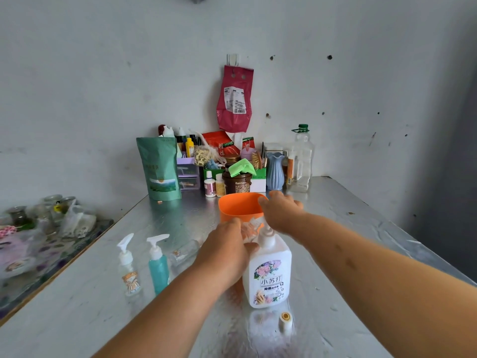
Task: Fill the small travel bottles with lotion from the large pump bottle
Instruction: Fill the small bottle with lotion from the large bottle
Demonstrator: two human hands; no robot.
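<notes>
On metal table (103, 293), left hand (224, 250) grips travel bottle (249, 232) beside pump bottle (268, 275).

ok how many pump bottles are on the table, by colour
white pump bottle: 1
clear pump bottle: 1
teal pump bottle: 1
total: 3

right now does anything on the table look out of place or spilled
No spill shows. One oddity: a small white cap stands loose on the table, apart from any bottle, in front of the large pump bottle.
</notes>
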